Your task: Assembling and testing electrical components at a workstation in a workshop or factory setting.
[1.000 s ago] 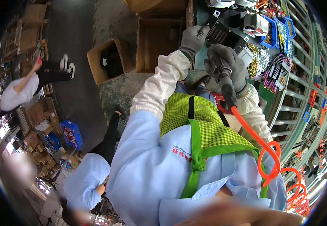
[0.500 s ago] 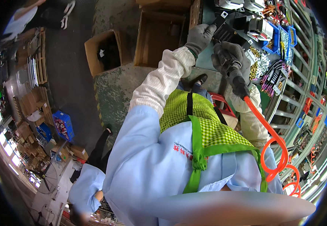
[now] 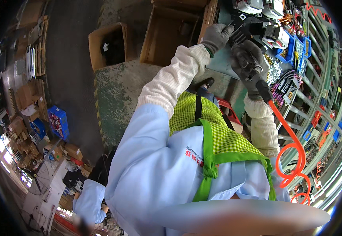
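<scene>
The left hand, in a grey glove, is held at the near edge of a black slotted metal part, its thumb and forefinger drawn together; whether the edge is pinched or only touched cannot be told. The right hand, gloved alike, is wrapped around a dark hand-held air tool with a metallic collar. The working tip is hidden by the glove, so contact with the part cannot be confirmed.

The part is placed on the grey-green counter, just ahead of both hands. Should the tip be set off-line, the part could be scratched or pushed askew, and, with the fingers so near, a glove could be nipped or caught.

From the tool's rear, a coiled bright orange hose is led back past the right forearm; the tool could be dragged off its mark if the coil were snagged or pulled taut. Beside the right hand, a heap of loose silver-coloured hardware is spread, and beyond it stand blue plastic bins. Small pieces could be scattered by a swing of the elbow or hose.
</scene>
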A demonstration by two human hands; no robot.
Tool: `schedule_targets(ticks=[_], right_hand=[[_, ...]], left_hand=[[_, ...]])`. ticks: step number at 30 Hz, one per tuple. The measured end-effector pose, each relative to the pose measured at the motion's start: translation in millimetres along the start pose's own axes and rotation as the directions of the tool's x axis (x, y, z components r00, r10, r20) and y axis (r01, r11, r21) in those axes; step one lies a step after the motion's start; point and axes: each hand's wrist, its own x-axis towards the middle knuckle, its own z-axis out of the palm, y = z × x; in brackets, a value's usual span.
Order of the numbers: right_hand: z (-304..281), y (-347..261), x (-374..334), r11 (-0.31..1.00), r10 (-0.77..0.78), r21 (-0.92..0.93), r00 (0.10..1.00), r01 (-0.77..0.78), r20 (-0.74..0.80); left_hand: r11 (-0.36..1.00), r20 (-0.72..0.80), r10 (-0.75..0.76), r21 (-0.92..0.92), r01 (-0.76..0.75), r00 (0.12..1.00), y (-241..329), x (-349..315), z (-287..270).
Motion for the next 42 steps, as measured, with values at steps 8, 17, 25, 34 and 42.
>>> schedule_targets(ticks=[8,17,25,34,42], right_hand=[[-12,-16,-5,0.945,-0.166,-0.281,0.986,0.167,0.028],[-51,-9,-42,0.973,-0.229,0.03,0.973,0.23,-0.034],[-62,-15,-59,0.965,-0.24,0.071,0.96,0.252,-0.143],[-55,-17,-69,0.963,-0.265,0.018,0.958,0.268,-0.113],[-62,-4,-79,0.953,-0.29,0.042,0.944,0.3,-0.159]], left_hand=[[0.999,0.019,0.047,-0.012,-0.047,0.999,-13,1,6],[0.771,0.072,-0.292,-0.572,0.28,0.954,-26,-16,-8],[0.181,0.432,-0.354,-0.838,0.514,0.829,-43,-74,5],[-0.269,0.722,-0.212,-0.691,0.671,0.658,-42,-74,14],[-0.307,0.743,-0.156,-0.663,0.683,0.651,-32,-73,31]])
